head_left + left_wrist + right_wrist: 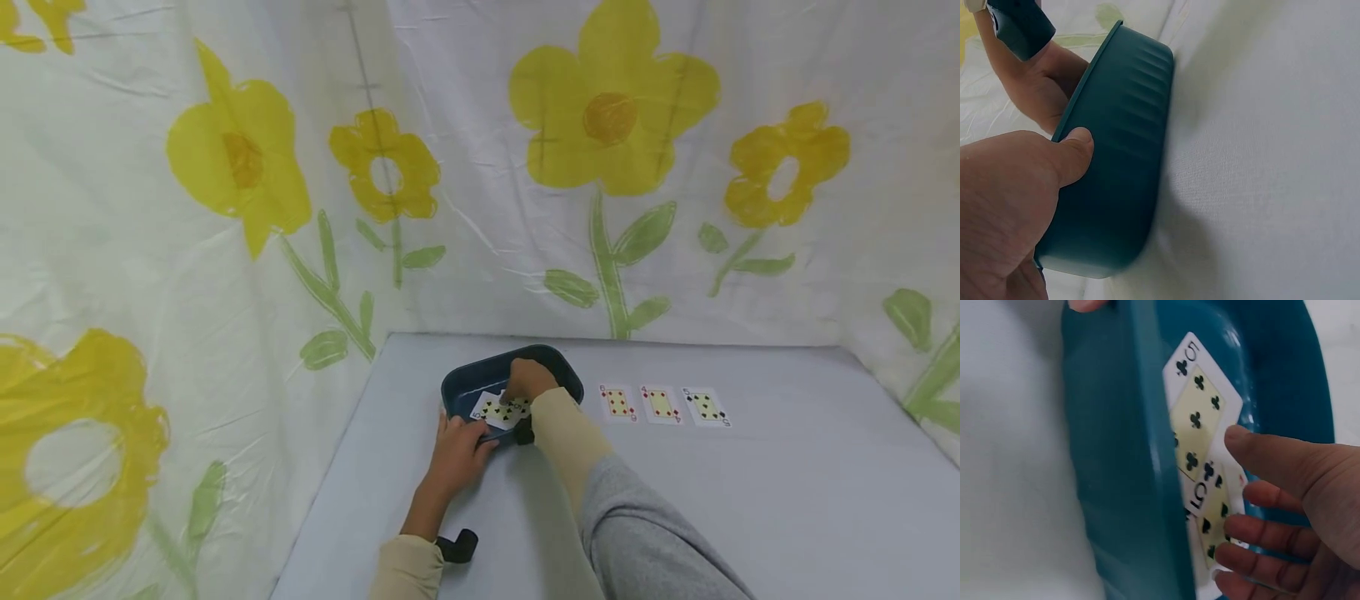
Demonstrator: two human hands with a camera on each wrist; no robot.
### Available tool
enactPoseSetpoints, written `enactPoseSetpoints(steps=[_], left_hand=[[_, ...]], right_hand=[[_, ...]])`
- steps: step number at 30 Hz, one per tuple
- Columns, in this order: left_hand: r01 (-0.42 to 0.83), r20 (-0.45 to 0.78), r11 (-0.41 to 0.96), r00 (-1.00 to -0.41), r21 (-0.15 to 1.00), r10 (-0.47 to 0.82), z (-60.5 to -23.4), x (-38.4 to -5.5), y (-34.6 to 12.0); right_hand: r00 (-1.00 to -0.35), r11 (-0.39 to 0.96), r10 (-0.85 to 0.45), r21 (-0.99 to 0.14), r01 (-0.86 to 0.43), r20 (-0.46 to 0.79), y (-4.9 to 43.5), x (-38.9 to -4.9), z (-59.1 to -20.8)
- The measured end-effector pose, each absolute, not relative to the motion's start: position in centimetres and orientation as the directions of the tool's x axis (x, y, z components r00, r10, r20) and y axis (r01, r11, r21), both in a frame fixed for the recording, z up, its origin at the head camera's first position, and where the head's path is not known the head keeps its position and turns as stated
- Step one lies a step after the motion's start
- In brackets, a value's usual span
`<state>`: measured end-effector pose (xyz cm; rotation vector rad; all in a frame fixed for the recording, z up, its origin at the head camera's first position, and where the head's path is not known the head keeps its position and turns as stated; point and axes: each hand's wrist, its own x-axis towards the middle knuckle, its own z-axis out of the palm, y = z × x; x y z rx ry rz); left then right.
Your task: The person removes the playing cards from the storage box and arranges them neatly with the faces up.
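Observation:
A dark teal plastic tray (pixel 467 377) sits on the white table with several playing cards inside. On top lies a five of clubs (pixel 1194 415), overlapping a spade card (pixel 1213 534); a red mark shows at another card's edge. My left hand (pixel 456 454) grips the tray's near left side, its thumb (pixel 1077 153) against the outer wall. My right hand (pixel 531 380) reaches into the tray over the cards. In the right wrist view its thumb and fingers are apart and loosely bent beside the cards, with no card visibly pinched.
Right of the tray, three face-up cards lie in a row: a six of diamonds (pixel 618 403), a four of diamonds (pixel 661 404) and a five of spades (pixel 706 407). Behind the table (pixel 750 500) hangs a white cloth (pixel 480 275) with yellow flowers.

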<state>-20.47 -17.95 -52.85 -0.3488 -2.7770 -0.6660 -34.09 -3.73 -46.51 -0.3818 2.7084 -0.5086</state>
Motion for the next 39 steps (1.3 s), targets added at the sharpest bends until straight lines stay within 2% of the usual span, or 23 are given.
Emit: enactPoseSetpoints(steps=[17, 22, 27, 32, 39], left_hand=[[0.281, 0.3, 0.857, -0.941, 0.432, 0.157, -52.7, -20.2, -17.8], [0.289, 0.306, 0.854, -0.938, 0.431, 0.163, -52.6, -20.2, -17.8], [0.284, 0.298, 0.865, -0.94, 0.413, 0.166, -52.4, -20.3, -17.8], [0.286, 0.308, 0.873, -0.937, 0.395, 0.168, -52.1, -20.3, -17.9], [0.277, 0.289, 0.872, -0.943, 0.403, 0.166, -52.2, -20.2, -17.8]], right_hand=[[-0.889, 0.905, -0.305, -0.396, -0.157, -0.342, -4.0, -34.0, -49.0], [-0.886, 0.897, -0.289, -0.427, -0.118, -0.363, -3.9, -34.4, -48.9], [-0.874, 0.862, -0.304, -0.499, -0.082, -0.38, -3.7, -34.7, -48.2], [-0.843, 0.783, -0.384, -0.616, -0.082, -0.376, -3.3, -35.0, -47.2], [-0.813, 0.679, -0.399, -0.733, 0.048, -0.423, -1.5, -35.7, -46.2]])
